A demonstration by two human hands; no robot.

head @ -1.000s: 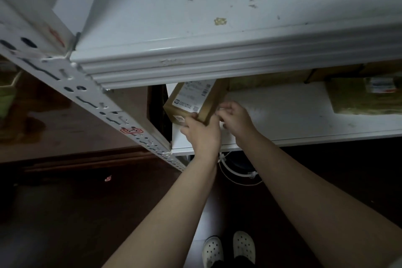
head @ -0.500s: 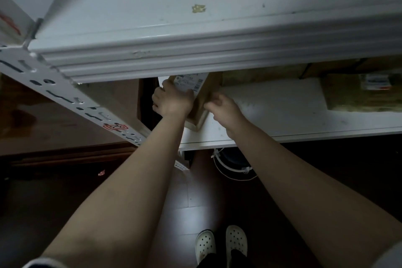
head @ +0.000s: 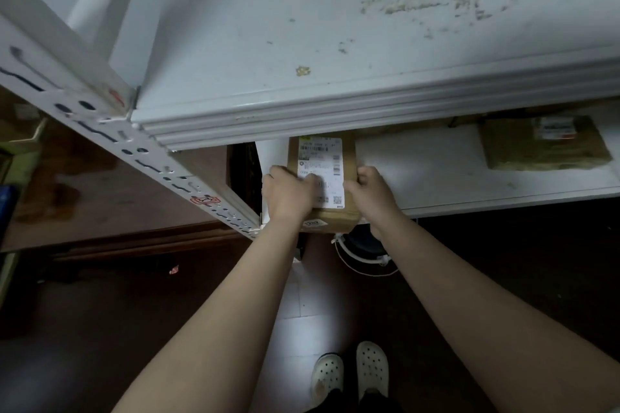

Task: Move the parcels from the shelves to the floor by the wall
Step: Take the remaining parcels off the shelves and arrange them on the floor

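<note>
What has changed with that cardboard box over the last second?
The cardboard box, earlier tilted on edge, now lies flat with its label up, overhanging the lower shelf. The left hand and right hand now grip opposite sides. The wrapped parcel stayed put.

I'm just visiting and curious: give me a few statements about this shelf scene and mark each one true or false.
1. Both the left hand and the right hand grip the brown cardboard parcel with a white shipping label. True.
2. That parcel lies on the floor. False: it is at the front edge of the white metal lower shelf.
3. A second, yellowish wrapped parcel lies farther right on the same shelf. True.
4. The person is barefoot. False: they wear white perforated clogs.
</note>
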